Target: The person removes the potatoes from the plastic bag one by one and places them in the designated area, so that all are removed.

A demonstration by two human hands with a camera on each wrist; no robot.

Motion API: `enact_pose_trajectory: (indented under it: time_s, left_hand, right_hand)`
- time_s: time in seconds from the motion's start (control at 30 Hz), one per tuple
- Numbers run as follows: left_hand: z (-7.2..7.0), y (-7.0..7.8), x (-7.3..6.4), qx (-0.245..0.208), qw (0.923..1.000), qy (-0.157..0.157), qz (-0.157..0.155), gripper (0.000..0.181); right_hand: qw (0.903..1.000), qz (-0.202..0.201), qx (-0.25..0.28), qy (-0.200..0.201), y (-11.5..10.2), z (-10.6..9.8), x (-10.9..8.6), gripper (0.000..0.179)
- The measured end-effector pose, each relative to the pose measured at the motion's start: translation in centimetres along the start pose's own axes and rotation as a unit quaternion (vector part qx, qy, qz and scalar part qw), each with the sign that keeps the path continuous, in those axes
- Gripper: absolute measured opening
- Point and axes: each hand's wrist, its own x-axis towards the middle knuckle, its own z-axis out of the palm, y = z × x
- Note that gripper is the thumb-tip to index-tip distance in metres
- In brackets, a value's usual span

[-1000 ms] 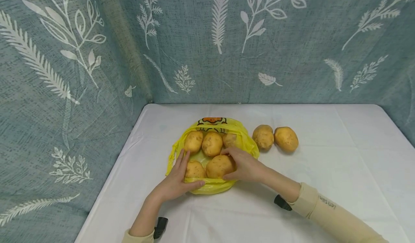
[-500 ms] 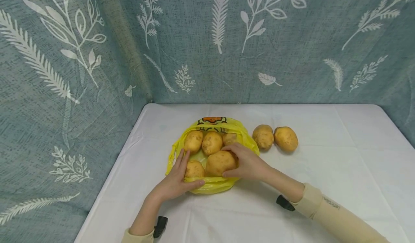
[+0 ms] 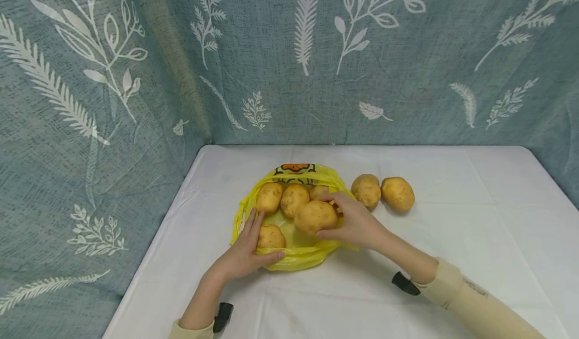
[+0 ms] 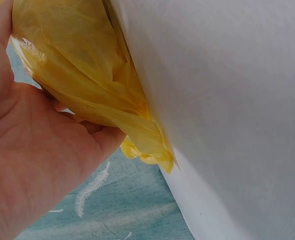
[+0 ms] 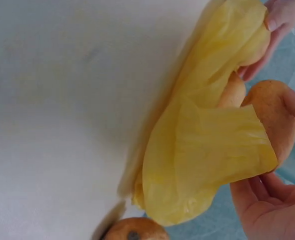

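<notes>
My right hand [image 3: 357, 224] grips a large potato [image 3: 315, 218], thumb at the near side and fingers at the far side, over the mouth of a yellow plastic bag [image 3: 296, 262]. In the right wrist view a flap of the bag overlaps the held potato [image 5: 273, 107]. My left hand [image 3: 242, 253] rests on the bag's left side, fingers straight and spread, thumb along the front rim. Inside the bag lie a potato [image 3: 271, 237] by the left hand and several others along the back, among them a potato [image 3: 295, 200] in the middle.
Two loose potatoes sit side by side right of the bag, a nearer potato [image 3: 366, 192] and a farther-right potato [image 3: 398, 194]. A white cloth covers the table [image 3: 452, 258]. A blue-green leaf-patterned curtain [image 3: 280, 92] hangs behind and at the left.
My right hand has lifted the potato from the front of the bag, moving it up and slightly right. The left hand has stayed in place.
</notes>
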Motion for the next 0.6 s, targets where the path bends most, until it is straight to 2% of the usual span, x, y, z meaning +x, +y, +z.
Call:
enact_pose_trajectory:
  time_s: [0.27, 0.5, 0.6]
  left_hand:
    - [0.0, 0.0, 0.0, 0.003, 1.0000, 0.001, -0.001, 0.109]
    - [0.0, 0.0, -0.1, 0.002, 1.0000, 0.004, -0.001, 0.108]
    - [0.0, 0.0, 0.0, 0.001, 1.0000, 0.009, 0.001, 0.109]
  right_hand:
    - [0.9992, 0.016, 0.020, 0.030, 0.1, -1.4, -0.5, 0.073]
    - [0.9979, 0.012, 0.020, 0.060, 0.5, -2.8, -0.9, 0.073]
    - [0.9969, 0.026, 0.043, 0.061, 0.8, -3.5, -1.1, 0.072]
